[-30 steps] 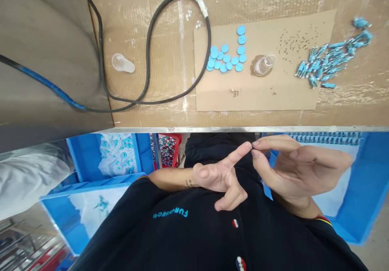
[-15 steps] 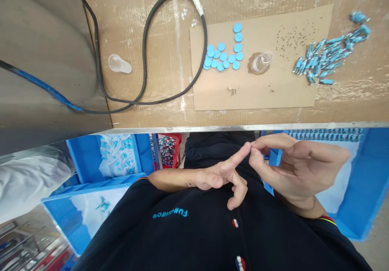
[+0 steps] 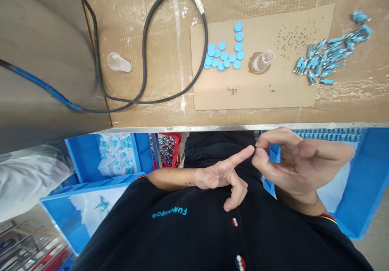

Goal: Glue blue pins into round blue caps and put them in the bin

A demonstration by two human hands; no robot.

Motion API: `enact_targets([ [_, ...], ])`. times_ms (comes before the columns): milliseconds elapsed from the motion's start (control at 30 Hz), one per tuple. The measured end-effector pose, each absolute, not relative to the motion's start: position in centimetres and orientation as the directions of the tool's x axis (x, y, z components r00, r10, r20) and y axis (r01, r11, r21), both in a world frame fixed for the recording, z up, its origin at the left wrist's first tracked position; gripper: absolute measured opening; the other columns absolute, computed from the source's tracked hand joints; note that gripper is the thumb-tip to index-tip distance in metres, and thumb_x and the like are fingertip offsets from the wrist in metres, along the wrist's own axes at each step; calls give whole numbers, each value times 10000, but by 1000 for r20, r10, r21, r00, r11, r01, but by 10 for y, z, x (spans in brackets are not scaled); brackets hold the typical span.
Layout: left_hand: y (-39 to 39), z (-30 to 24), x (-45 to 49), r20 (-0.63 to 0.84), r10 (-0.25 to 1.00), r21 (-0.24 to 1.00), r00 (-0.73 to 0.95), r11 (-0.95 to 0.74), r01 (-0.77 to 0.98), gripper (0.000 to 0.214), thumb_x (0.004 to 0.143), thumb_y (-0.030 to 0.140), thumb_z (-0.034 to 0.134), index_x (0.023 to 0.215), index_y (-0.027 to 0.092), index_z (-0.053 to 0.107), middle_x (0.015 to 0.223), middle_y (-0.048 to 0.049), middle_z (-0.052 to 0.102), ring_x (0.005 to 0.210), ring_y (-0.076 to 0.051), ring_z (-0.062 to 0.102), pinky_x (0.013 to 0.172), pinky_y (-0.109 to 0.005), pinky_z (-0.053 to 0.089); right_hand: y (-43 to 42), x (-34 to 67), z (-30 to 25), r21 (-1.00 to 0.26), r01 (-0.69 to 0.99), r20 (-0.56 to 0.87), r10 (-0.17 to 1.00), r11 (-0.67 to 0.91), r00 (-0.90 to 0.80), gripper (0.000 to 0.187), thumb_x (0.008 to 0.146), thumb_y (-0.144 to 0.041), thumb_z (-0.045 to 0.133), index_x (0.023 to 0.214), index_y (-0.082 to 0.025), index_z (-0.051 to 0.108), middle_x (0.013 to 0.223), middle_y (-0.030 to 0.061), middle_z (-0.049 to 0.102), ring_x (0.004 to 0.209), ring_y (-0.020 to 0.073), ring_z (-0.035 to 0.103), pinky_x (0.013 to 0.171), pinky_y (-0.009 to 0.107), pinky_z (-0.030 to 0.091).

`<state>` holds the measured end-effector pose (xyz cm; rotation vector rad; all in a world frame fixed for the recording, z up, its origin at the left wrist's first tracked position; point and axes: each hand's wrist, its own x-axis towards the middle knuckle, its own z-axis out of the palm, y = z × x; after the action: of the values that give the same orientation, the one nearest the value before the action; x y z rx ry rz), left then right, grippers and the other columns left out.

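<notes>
My left hand (image 3: 223, 175) is held below the table edge, its index finger stretched out and the other fingers loosely curled, holding nothing. At the tip of that finger, my right hand (image 3: 299, 163) has its thumb and index finger pinched together. A tiny dark speck shows at the pinch, too small to name. Beyond the hands, a cardboard sheet (image 3: 219, 96) on the table bears several blue round discs (image 3: 224, 56), a small clear cup (image 3: 261, 62) on a stained patch, and scattered tiny dark bits (image 3: 291, 39). Small blue figure-like pieces (image 3: 330, 58) lie heaped at its right.
A black cable (image 3: 144, 48) loops across the table (image 3: 164, 117) and over the cardboard's left edge. A translucent cup (image 3: 118, 63) lies at left beside a metal box (image 3: 45, 60). Blue bins (image 3: 364, 190) flank my body, and a red basket (image 3: 175, 149) stands below the table.
My right hand has shifted slightly up and right, so its pinch is now a little apart from the left fingertip. The left index finger has straightened slightly toward the right.
</notes>
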<state>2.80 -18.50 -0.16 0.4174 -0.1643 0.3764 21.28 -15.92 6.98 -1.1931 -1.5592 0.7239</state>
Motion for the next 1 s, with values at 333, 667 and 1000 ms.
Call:
enact_targets([
  [333, -183, 1, 28, 247, 358, 382, 900, 818, -431, 1264, 962, 793, 499, 1550, 145, -414, 674, 10, 724, 546, -209, 652, 682, -362, 529, -156, 214, 72, -873, 296, 399, 916, 388, -23, 580, 724, 36, 796, 741, -262, 299, 731, -28, 725, 580, 125, 676, 440, 229, 540],
  [667, -183, 8, 23, 57, 362, 712, 931, 639, -292, 1148, 1013, 770, 457, 1692, 160, -240, 685, 45, 646, 583, -161, 616, 686, -312, 486, -159, 217, 80, -890, 367, 274, 961, 270, -45, 535, 775, 29, 763, 715, -258, 316, 728, -30, 715, 561, 120, 656, 422, 226, 526],
  [1000, -184, 7, 21, 93, 338, 733, 937, 613, -294, 1142, 1031, 707, 480, 1674, 155, -285, 711, 50, 634, 615, -164, 616, 704, -319, 478, -162, 216, 74, -904, 335, 275, 961, 266, -20, 529, 775, 39, 747, 755, -263, 314, 719, -53, 690, 528, 108, 601, 399, 238, 486],
])
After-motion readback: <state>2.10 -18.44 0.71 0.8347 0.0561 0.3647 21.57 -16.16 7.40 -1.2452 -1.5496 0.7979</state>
